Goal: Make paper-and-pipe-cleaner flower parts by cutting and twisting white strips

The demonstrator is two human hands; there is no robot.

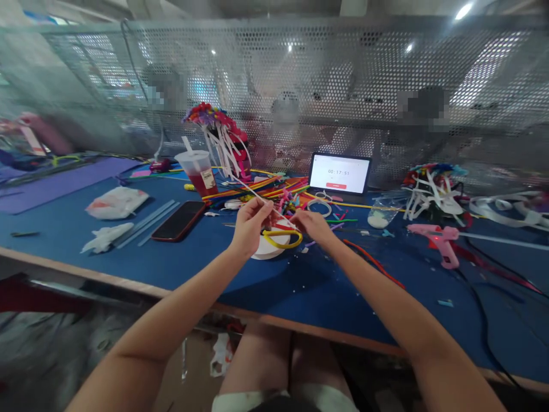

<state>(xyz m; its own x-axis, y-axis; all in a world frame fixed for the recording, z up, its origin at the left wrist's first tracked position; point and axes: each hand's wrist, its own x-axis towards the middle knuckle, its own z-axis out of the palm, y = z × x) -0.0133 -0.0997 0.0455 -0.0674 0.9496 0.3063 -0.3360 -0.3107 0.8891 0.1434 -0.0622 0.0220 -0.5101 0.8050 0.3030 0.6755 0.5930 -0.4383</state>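
A thin white strip (254,193) slants down from upper left through both hands. My left hand (252,224) is closed on it, thumb and fingers pinched together. Just to the right, my right hand (312,224) is also closed near the strip's lower end. A yellow loop (295,244) hangs between and below the hands, over a white round object (269,252) on the blue table (266,292). Behind the hands is a pile of coloured pipe cleaners (261,186). Whether my right fingers also hold the yellow loop cannot be made out.
A cup of red drink (199,171), a black phone (179,221) and clear sticks (148,223) lie to the left. A tablet (339,173) stands behind. At right are a pink glue gun (441,243) with its cable and a red pipe cleaner (373,262).
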